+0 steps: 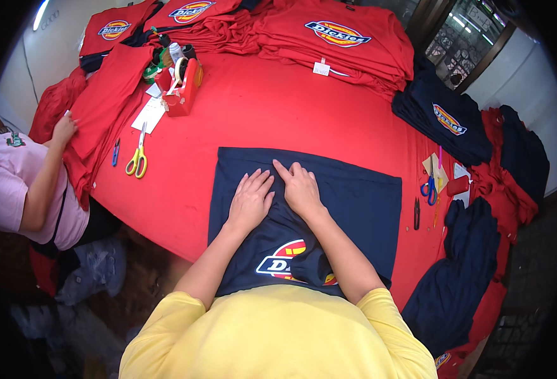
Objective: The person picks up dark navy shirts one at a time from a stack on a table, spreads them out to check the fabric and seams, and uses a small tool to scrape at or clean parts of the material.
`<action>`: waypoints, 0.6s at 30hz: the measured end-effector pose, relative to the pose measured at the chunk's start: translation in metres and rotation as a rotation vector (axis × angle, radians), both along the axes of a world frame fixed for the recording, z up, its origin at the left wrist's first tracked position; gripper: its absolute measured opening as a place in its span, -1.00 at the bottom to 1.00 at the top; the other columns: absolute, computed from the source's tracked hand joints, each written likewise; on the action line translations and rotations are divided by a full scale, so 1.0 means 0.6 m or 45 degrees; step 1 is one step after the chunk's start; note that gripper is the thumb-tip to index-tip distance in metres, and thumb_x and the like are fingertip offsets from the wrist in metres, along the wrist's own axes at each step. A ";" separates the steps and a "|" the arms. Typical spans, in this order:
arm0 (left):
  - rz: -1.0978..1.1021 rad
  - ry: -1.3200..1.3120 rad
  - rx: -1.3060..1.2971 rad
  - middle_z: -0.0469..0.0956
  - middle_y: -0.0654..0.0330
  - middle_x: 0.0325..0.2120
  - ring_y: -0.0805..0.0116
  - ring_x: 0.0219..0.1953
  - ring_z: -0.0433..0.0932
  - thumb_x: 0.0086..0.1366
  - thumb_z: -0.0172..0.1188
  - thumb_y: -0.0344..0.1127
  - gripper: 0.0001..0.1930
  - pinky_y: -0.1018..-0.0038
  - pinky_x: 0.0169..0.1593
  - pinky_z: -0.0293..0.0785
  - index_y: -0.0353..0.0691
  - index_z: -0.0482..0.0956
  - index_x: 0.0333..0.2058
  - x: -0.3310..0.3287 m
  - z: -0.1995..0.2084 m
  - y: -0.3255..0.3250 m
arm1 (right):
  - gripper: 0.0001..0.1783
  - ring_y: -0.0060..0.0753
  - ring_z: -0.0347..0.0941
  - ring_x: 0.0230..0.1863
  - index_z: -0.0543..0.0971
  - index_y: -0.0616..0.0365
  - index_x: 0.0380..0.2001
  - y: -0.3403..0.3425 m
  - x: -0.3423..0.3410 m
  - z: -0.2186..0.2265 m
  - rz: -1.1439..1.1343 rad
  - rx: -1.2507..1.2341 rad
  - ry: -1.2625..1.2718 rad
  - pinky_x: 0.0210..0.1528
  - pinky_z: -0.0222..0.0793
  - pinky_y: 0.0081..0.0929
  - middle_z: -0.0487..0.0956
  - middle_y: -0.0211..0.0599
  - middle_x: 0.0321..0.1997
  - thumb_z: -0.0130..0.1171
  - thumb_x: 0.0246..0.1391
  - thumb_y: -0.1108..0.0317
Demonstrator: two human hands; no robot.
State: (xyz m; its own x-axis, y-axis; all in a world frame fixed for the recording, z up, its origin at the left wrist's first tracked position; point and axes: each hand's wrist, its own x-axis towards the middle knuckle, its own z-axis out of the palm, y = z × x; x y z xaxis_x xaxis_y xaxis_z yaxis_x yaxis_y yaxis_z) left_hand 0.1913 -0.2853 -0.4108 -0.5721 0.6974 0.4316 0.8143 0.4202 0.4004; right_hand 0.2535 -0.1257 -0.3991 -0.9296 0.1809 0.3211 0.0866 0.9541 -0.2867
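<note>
A dark navy T-shirt (354, 208) lies spread on the red-covered table in front of me, its hem edge toward the far side. A colourful printed logo (284, 262) shows on the cloth close to my body, partly covered by a fold and my right forearm. My left hand (251, 201) rests flat on the shirt, fingers stretched toward the hem. Beside it, my right hand (300, 191) also presses on the cloth, its index finger reaching out and the other fingers slightly bent. Both hands are open, and neither grips the fabric.
Yellow-handled scissors (137, 158) and a blue snipper (115, 153) lie at left, near a red tape dispenser (183, 95). Stacked red shirts (348, 57) line the back. At right are navy shirts (442, 114) and blue scissors (428, 188). A co-worker's hand (65, 128) touches red cloth.
</note>
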 end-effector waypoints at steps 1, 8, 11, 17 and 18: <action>-0.008 0.007 -0.006 0.48 0.10 0.12 0.12 0.25 0.36 0.24 0.20 -0.30 -0.61 0.16 0.33 0.19 -0.23 0.56 0.05 0.000 0.000 0.000 | -0.47 -0.16 0.49 -0.21 0.48 -0.07 0.17 -0.001 -0.006 0.006 -0.031 0.014 -0.071 -0.18 0.35 -0.22 0.44 -0.18 -0.22 0.04 0.06 0.39; 0.021 0.036 -0.051 0.47 0.14 0.14 0.17 0.27 0.34 0.25 0.19 -0.29 -0.62 0.16 0.33 0.18 -0.19 0.57 0.05 0.003 0.001 -0.003 | -0.45 -0.01 0.56 -0.13 0.45 -0.21 0.21 0.006 -0.031 0.032 -0.111 -0.070 -0.327 -0.08 0.50 -0.13 0.44 -0.02 -0.08 -0.01 0.11 0.37; 0.030 0.038 -0.062 0.46 0.14 0.15 0.18 0.28 0.33 0.25 0.19 -0.28 -0.62 0.17 0.34 0.17 -0.19 0.56 0.05 0.004 0.001 -0.006 | -0.48 0.02 0.56 -0.16 0.46 -0.15 0.19 0.012 -0.030 0.029 -0.096 -0.088 -0.289 -0.07 0.50 -0.13 0.46 -0.02 -0.07 -0.04 0.14 0.39; 0.010 -0.063 -0.014 0.46 0.14 0.16 0.18 0.30 0.31 0.27 0.18 -0.27 -0.62 0.18 0.36 0.14 -0.19 0.56 0.05 0.003 0.005 -0.005 | -0.68 -0.05 0.56 -0.22 0.58 0.15 -0.03 0.058 -0.004 -0.003 -0.062 -0.514 0.288 -0.17 0.49 -0.19 0.54 -0.11 -0.25 -0.04 0.18 0.48; 0.011 -0.077 -0.013 0.46 0.14 0.16 0.17 0.30 0.30 0.27 0.17 -0.27 -0.62 0.18 0.36 0.13 -0.20 0.56 0.05 0.002 0.005 -0.007 | -0.69 -0.05 0.56 -0.23 0.59 0.14 -0.05 0.057 0.004 -0.010 -0.047 -0.577 0.374 -0.18 0.48 -0.20 0.55 -0.11 -0.26 -0.03 0.18 0.49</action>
